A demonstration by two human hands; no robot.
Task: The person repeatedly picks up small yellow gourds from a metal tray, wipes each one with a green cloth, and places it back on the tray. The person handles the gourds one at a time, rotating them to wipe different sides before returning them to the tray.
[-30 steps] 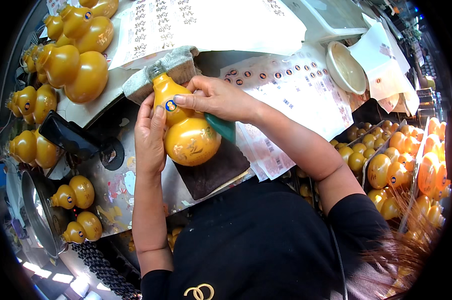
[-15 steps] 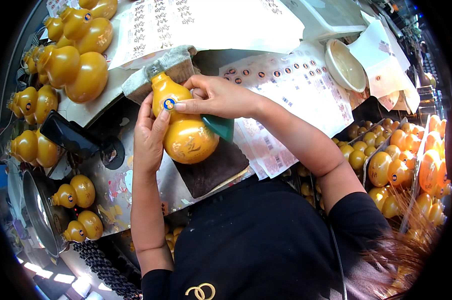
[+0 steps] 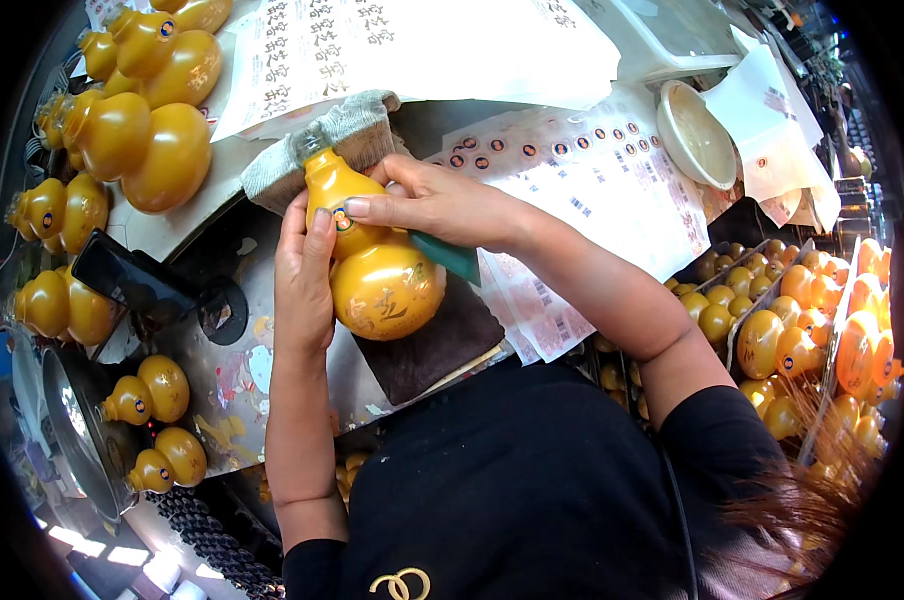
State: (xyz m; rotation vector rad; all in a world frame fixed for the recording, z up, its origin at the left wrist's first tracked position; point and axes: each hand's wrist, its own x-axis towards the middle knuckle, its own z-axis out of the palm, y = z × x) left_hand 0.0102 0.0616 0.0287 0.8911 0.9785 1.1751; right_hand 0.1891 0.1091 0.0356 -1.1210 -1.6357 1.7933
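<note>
A yellow gourd-shaped bottle [image 3: 390, 290] lies tilted, its clear neck resting on a folded grey cloth [image 3: 272, 172] and its wide end over a dark pad [image 3: 437, 350]. Gold characters mark the wide bulb. My left hand [image 3: 305, 265] grips the bottle's left side, thumb beside a small round blue sticker [image 3: 343, 222] on the upper bulb. From the right, my right hand [image 3: 427, 203] presses its thumb on the sticker's edge. A flat green piece [image 3: 449, 257], perhaps a scraper, sticks out from under this hand, its held end hidden.
Sheets of round stickers [image 3: 572, 165] and a sheet with dark characters [image 3: 422, 60] cover the table's far side. Similar bottles [image 3: 167, 150] stand at left, near a phone on a stand [image 3: 137, 275]. A white bowl [image 3: 694, 135] and crates of bottles [image 3: 772, 330] are at right.
The bottle has turned slightly, so its gold characters show more fully. My left thumb has shifted up beside the sticker, and my right thumb now covers part of it.
</note>
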